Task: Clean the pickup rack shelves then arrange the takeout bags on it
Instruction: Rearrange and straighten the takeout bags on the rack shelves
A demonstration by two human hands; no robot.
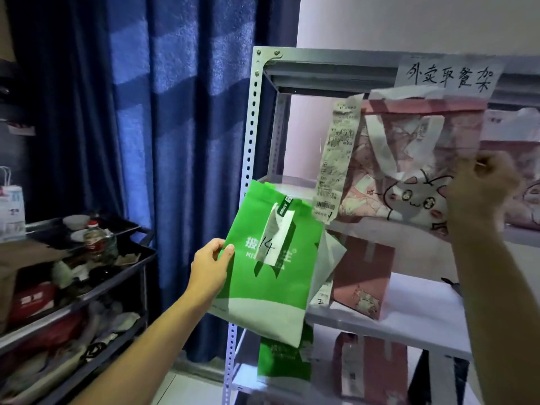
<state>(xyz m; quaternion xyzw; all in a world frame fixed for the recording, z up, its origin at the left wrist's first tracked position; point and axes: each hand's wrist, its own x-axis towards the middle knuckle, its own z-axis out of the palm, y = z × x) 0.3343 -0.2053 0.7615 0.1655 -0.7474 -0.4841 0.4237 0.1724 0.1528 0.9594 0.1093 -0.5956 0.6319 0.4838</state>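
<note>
Metal rack (248,147): pink bags (362,276) on shelves (green bag (285,361) lowest).

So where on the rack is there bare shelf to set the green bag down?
Bare white shelf shows on the middle level, right of the dark pink bag. The level above is crowded: pink bunny bag and another bag behind it. The left hand holds the green bag.

1. The upper shelf (295,187) is free at its left edge, beside the post (248,147); the pink bag (409,159) fills the rest.
2. The middle shelf (415,314) is bare toward its front right; a pink box (362,276) stands at its left.
3. The green bag (271,276) covers the rack's left front corner.
</note>
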